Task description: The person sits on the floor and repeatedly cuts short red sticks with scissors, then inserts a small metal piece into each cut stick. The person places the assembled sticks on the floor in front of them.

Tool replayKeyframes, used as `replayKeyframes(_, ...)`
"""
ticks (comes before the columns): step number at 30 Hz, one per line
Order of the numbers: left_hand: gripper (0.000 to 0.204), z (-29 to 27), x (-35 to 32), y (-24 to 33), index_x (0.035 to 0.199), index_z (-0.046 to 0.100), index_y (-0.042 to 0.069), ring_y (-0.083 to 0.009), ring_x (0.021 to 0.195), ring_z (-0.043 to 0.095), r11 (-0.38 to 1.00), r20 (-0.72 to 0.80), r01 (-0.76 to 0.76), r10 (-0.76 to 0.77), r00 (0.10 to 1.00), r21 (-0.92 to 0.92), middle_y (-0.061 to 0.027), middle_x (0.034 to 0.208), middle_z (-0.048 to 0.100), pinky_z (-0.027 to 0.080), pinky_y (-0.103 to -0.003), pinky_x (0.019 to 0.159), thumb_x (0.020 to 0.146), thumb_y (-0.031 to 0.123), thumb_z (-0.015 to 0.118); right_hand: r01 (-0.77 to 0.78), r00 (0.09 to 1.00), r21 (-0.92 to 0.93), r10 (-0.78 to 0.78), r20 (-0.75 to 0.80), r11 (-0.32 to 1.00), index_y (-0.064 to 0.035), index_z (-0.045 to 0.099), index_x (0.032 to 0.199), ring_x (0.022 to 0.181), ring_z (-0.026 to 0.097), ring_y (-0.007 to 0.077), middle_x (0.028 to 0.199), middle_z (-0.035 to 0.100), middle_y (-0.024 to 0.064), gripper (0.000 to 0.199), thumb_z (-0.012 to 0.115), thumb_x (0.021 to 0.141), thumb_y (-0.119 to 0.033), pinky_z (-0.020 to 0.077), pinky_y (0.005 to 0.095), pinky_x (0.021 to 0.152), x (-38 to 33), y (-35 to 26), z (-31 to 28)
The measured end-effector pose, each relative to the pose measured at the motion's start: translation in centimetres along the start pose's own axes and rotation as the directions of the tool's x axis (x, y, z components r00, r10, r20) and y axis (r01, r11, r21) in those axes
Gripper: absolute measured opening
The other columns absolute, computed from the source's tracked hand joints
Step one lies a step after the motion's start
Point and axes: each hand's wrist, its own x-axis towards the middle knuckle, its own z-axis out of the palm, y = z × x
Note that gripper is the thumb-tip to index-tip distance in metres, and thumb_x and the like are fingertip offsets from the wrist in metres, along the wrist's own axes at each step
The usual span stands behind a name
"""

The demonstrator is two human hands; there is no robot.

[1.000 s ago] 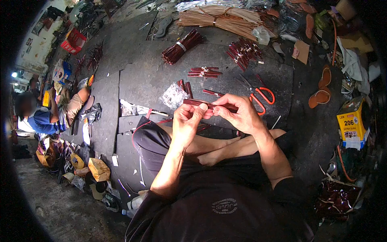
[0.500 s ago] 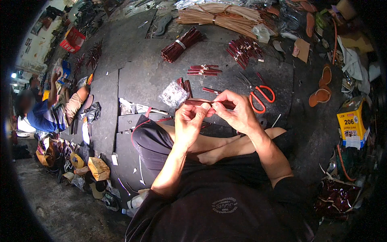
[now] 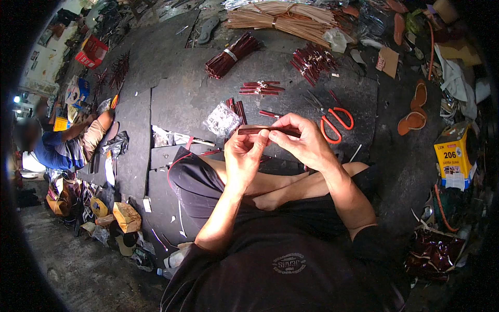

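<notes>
A glossy dark red strap [image 3: 253,130] lies crosswise between my two hands above my crossed legs. My left hand [image 3: 242,156] pinches it near the middle, thumb in front. Fingers of my right hand [image 3: 306,143] close on its right half, partly covering it. Just beyond them lies a single short strap [image 3: 271,114] with a small metal bit. Left of it is a clear plastic bag [image 3: 222,119] with small contents I cannot make out, beside several dark red strips [image 3: 239,109]. Orange-handled scissors [image 3: 338,125] rest to the right, blades partly apart.
Farther off lie a small row of straps with metal bits [image 3: 261,87], a tied bundle of strips [image 3: 231,54] and a heap of straps [image 3: 313,63]. Tan strips [image 3: 283,21] are stacked at the back. Sandals [image 3: 413,122] and a yellow box [image 3: 452,161] stand right. Another person [image 3: 60,145] sits left.
My right thumb and fingers have shifted along the strap, and more of its upper edge shows. Both hands stay at nearly the same place. At left, the other person's arm has come down.
</notes>
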Motion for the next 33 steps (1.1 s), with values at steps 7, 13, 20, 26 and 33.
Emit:
replayKeyframes(7,0.017,-0.5,0.4,0.7,0.097,0.068,-0.002,-0.0073,0.073,0.064,0.995,0.059,0.097,-0.096,0.994,-0.013,-0.0047,0.081,0.071,0.052,-0.022,0.068,0.094,0.015,0.065,0.090,0.996,-0.152,-0.094,-0.015,0.984,0.0023,0.063,0.100,0.081,0.065,0.0119,0.085,0.070,0.0079,0.016,0.067,0.089,-0.009,0.0525,0.0286,0.072,0.2,1.4,-0.3)
replayKeyframes(13,0.019,-0.8,0.4,0.9,0.094,0.069,-0.003,-0.0080,0.073,0.064,0.989,0.121,0.139,-0.133,0.984,-0.042,-0.0067,0.082,0.072,0.052,-0.022,0.068,0.094,0.016,0.065,0.190,0.982,-0.258,-0.188,0.033,0.947,0.0021,0.061,0.096,0.078,0.065,0.0119,0.082,0.069,0.0088,0.014,0.065,0.090,-0.009,0.0513,0.0298,0.068,0.2,0.2,-0.4)
replayKeyframes(20,0.018,-1.7,1.2,0.3,0.094,0.067,-0.003,-0.0114,0.074,0.066,0.992,0.213,0.128,-0.126,0.969,0.006,-0.0077,0.082,0.071,0.053,-0.025,0.070,0.093,0.014,0.065,-0.013,0.987,-0.025,0.017,0.158,1.000,0.0048,0.062,0.101,0.081,0.066,0.0162,0.091,0.067,0.0099,0.020,0.056,0.098,-0.014,0.0554,0.0305,0.075,0.4,0.7,-0.8)
replayKeyframes(26,0.015,-1.9,1.2,-1.8,0.096,0.064,-0.003,-0.0120,0.072,0.065,0.980,0.132,0.172,-0.158,0.979,-0.101,-0.0068,0.080,0.069,0.053,-0.025,0.068,0.094,0.012,0.064,-0.116,0.979,0.028,0.110,0.169,0.993,0.0059,0.063,0.105,0.087,0.067,0.0173,0.093,0.067,0.0124,0.024,0.054,0.099,-0.015,0.0545,0.0303,0.080,0.8,1.4,-0.8)
replayKeyframes(33,0.018,-1.0,1.0,-2.6,0.096,0.063,-0.003,-0.0101,0.071,0.064,0.988,0.076,0.147,-0.144,0.987,-0.039,-0.0061,0.079,0.068,0.052,-0.024,0.067,0.093,0.014,0.065,0.094,0.996,-0.327,-0.091,0.023,0.940,0.0034,0.064,0.095,0.082,0.069,0.0223,0.087,0.069,0.0140,0.014,0.064,0.089,-0.009,0.0540,0.0337,0.075,0.2,0.9,0.2)
